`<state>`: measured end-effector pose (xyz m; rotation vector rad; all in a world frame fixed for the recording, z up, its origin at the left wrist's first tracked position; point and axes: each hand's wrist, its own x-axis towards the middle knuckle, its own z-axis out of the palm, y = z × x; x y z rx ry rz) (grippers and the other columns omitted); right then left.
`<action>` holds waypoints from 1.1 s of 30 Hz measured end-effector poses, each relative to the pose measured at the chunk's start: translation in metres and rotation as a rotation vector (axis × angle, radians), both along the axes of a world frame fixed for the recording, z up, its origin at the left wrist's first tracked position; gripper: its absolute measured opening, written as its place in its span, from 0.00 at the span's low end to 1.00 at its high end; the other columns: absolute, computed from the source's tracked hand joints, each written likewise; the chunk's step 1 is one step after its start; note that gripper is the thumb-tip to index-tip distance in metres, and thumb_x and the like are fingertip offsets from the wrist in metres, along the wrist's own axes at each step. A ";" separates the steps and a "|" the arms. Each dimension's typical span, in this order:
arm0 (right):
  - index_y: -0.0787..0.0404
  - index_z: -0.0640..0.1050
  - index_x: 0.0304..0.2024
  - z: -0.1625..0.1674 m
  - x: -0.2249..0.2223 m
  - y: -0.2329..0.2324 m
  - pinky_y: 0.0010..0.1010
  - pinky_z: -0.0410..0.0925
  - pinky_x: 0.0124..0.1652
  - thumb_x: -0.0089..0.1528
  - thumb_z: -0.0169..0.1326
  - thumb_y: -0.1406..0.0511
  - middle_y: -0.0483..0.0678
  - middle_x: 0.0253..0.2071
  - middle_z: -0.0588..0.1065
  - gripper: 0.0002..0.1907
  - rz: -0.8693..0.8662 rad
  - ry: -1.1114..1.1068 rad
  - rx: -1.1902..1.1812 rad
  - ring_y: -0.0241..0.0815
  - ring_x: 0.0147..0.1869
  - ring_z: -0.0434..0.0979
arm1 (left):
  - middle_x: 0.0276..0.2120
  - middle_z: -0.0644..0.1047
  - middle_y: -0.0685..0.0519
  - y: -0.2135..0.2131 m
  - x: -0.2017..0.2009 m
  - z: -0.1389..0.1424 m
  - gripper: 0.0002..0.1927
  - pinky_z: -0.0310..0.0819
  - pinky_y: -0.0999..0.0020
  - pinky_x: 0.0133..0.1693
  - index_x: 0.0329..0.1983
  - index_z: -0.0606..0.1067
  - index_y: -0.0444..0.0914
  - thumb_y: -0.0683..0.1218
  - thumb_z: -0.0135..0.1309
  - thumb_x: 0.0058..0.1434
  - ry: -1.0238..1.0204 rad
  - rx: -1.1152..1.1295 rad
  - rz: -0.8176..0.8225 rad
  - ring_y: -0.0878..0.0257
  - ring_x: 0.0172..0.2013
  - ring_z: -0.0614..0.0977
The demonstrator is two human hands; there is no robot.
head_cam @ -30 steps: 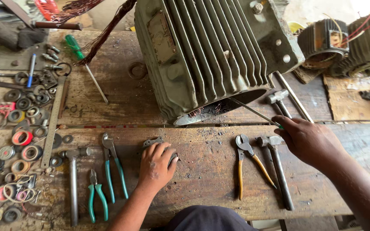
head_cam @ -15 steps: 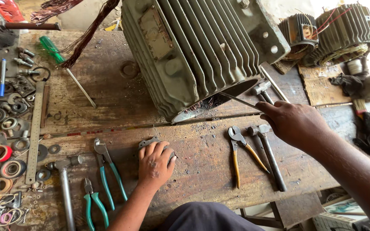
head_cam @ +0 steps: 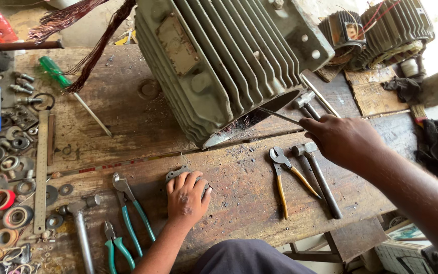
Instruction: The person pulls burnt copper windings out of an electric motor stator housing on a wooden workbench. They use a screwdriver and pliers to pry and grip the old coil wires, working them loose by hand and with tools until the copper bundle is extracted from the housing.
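A worn wooden workbench [head_cam: 128, 127], strewn with tools, carries a big grey finned motor housing [head_cam: 219, 66] lying on its side.

Your right hand [head_cam: 343, 139] is closed around a thin metal rod [head_cam: 280, 115], whose long axis runs leftward from your fist into the housing's open lower end. Your left hand [head_cam: 186, 195] lies flat, fingers curled over a small grey metal piece [head_cam: 176, 174], probably pressing rather than gripping. Yellow-handled pliers [head_cam: 285, 177] lie just below the right hand; a pale rectangular plate [head_cam: 176, 43] sits on the housing's flank.

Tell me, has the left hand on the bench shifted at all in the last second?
No. The left hand rests flat on the same small grey metal piece, just right of the teal-handled pliers, as before. Only the camera view has shifted.
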<state>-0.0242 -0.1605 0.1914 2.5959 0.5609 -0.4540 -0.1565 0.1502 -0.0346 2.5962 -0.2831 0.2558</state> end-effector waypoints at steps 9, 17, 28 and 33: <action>0.57 0.71 0.57 0.051 0.027 0.045 0.22 0.68 0.19 0.73 0.45 0.62 0.48 0.27 0.79 0.12 0.169 0.149 -0.242 0.33 0.21 0.78 | 0.50 0.77 0.55 -0.006 0.000 0.004 0.11 0.60 0.49 0.56 0.36 0.80 0.42 0.52 0.61 0.55 -0.004 0.006 0.012 0.54 0.55 0.73; 0.59 0.78 0.41 0.064 0.045 0.081 0.28 0.77 0.30 0.67 0.54 0.65 0.47 0.34 0.80 0.04 0.340 0.131 -0.343 0.37 0.38 0.84 | 0.53 0.75 0.53 -0.021 -0.002 0.019 0.15 0.58 0.46 0.57 0.39 0.81 0.43 0.55 0.61 0.54 0.015 0.011 0.065 0.52 0.55 0.72; 0.53 0.74 0.41 0.063 0.029 -0.001 0.21 0.65 0.22 0.47 0.50 0.34 0.41 0.27 0.72 0.36 0.663 -0.648 -0.306 0.29 0.25 0.71 | 0.56 0.73 0.48 -0.057 -0.031 0.039 0.17 0.66 0.49 0.57 0.45 0.80 0.43 0.54 0.64 0.55 -0.011 -0.058 0.249 0.48 0.54 0.73; 0.54 0.75 0.33 0.050 0.058 -0.029 0.25 0.63 0.22 0.68 0.55 0.44 0.42 0.27 0.72 0.24 0.587 -0.603 0.436 0.32 0.24 0.68 | 0.54 0.73 0.48 -0.068 -0.037 0.030 0.18 0.67 0.50 0.56 0.46 0.80 0.42 0.51 0.65 0.54 -0.102 -0.048 0.484 0.45 0.55 0.73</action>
